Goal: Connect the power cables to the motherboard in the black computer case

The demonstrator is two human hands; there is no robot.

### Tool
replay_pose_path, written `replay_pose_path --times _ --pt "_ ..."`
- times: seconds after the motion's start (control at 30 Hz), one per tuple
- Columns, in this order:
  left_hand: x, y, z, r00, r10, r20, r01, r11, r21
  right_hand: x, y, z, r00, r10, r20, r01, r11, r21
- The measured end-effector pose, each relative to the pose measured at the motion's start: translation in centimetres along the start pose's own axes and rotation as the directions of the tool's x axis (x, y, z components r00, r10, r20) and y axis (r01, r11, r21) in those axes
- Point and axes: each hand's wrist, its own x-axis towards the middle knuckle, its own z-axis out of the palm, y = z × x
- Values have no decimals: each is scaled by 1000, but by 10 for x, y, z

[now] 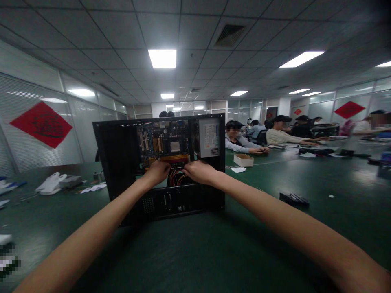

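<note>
Both the left hand and right hand reach into the case, upright on the surface. Their fingers curl nearly together by the wires below the board; whether they grip anything, I cannot tell.

A white open-topped box sits on the green table, with a white sheet just beside it. Nearer lies a small black item. At left, a white plastic bag lies beside a grey box. A red diamond-shaped decoration hangs on the left wall; several people sit at right beneath lit ceiling panels.
</note>
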Motion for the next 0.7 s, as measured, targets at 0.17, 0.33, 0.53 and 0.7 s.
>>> replay_pose_path --times 0.17,0.33,0.53,0.7 --pt "-52 29 -6 992 -37 -120 20 990 -137 -78 28 -6 944 -330 10 319 904 -285" --pt "-65 51 -7 958 -251 -138 232 963 -137 -99 43 6 908 -414 -57 354 834 -424" --pt "-42 42 -9 904 -424 -52 418 903 -97 -89 24 18 957 -265 -116 207 907 -367" --pt "-32 22 -9 888 -456 52 459 880 -123 -85 10 12 981 -187 -58 157 929 -335"
